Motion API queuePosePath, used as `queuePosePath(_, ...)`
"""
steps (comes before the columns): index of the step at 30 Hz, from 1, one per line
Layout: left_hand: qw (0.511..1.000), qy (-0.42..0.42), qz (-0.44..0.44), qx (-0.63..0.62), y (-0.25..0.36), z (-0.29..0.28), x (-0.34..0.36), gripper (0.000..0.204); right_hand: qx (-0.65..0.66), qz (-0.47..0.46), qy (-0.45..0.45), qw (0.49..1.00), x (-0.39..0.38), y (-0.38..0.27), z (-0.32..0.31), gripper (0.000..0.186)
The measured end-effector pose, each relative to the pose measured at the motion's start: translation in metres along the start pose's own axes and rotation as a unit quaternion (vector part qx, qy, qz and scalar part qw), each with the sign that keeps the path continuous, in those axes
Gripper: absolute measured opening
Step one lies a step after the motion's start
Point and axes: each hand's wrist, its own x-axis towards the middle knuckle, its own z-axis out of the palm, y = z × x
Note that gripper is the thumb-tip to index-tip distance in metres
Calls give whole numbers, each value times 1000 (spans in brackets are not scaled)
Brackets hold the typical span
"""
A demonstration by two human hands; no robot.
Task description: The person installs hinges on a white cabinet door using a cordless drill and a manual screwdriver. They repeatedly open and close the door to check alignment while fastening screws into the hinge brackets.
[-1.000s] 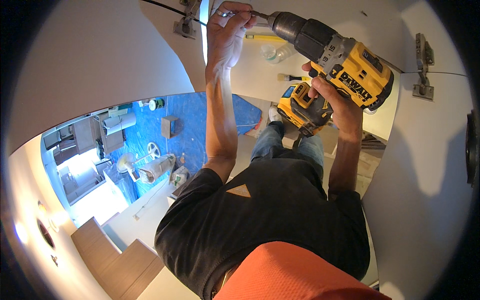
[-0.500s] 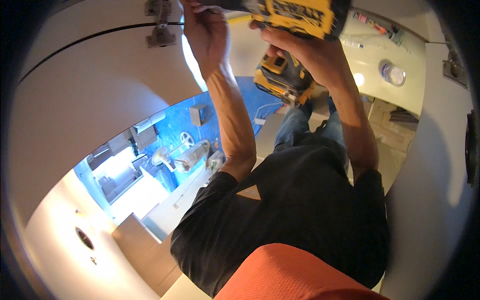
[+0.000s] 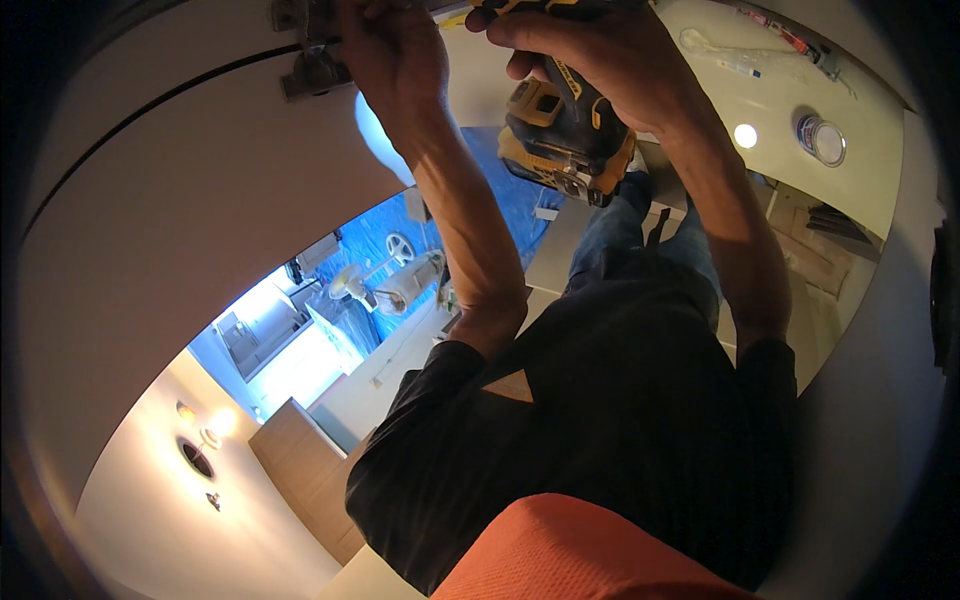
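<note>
My right hand (image 3: 610, 62) is wrapped round the grip of a yellow-and-black cordless drill (image 3: 570, 145). The drill's battery base hangs below the hand, while its body is mostly cut off by the top edge of the picture. My left hand (image 3: 395, 60) is raised to the left of the drill, its fingers curled together at the top edge. What those fingers hold, if anything, is dark and hidden. Right beside that hand, a metal cabinet hinge (image 3: 312, 75) is fixed to a pale panel (image 3: 230, 150) near a dark seam.
A pale shelf (image 3: 770, 90) at right holds a round open tin (image 3: 822, 138), a red tube (image 3: 785, 32) and a small white tube (image 3: 738, 68). Another pale panel (image 3: 870, 330) rises at far right. Lower left are a brown board (image 3: 305, 470) and a white fan (image 3: 350, 285).
The drill and both hands have shifted up in the picture, so less of the drill's body shows. The shelf and room have swung rightward, and the light on the panel has dimmed.
</note>
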Motion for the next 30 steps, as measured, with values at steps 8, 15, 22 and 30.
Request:
queuePosePath(8,1000,-11,4,-1,0,-2,2,26,1,23,-12,1000,15,1,5,33)
queuePosePath(15,1000,-17,4,2,1,-9,0,27,37,61,-15,997,16,-6,5,24)
queuePosePath(22,878,77,158,444,-19,-14,-39,46,52,48,-29,997,17,3,5,24)
queuePosePath(30,741,-34,247,623,-37,-46,-44,60,10,25,-10,1000,12,17,9,23)
